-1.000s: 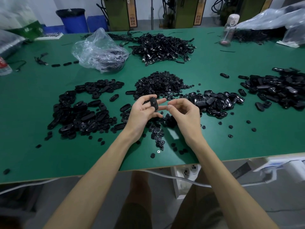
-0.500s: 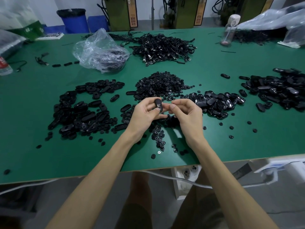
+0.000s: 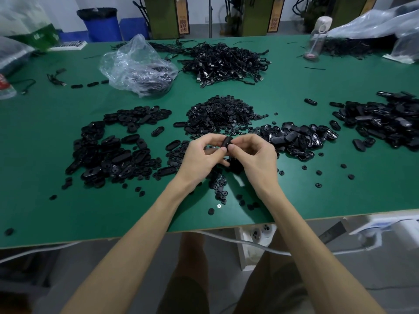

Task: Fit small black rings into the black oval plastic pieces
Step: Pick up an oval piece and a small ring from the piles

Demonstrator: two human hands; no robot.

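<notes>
While both forearms reach in over the near edge of the green surface (image 3: 56, 211), the left grip (image 3: 201, 155) and the right grip (image 3: 256, 157) meet at the middle of the view around 1 black oval piece (image 3: 226, 142). It is held just above the surface, tilted on edge. The left grip grasps it between thumb and curled fingers; the right grip pinches its right side with thumb and forefinger. Fingertips cover the piece's face, so I cannot tell whether a ring sits in it.

Behind the hands lies a heap of small black rings (image 3: 220, 112), and a loose trail of rings (image 3: 220, 189) lies on the surface under and in front of the wrists. A spread of oval pieces (image 3: 108, 150) lies to the left. A second oval pile (image 3: 299, 139) lies just right of the right grip, and a third oval pile (image 3: 385, 121) lies well apart at the right edge.

Farther back are a crumpled clear plastic bag (image 3: 138, 66) with dark parts inside and, beside it, a tangle of black cables (image 3: 226, 62). A clear bottle (image 3: 317, 37) stands near the far right corner. A small white screw head (image 3: 219, 206) shows in the surface near the front edge.
</notes>
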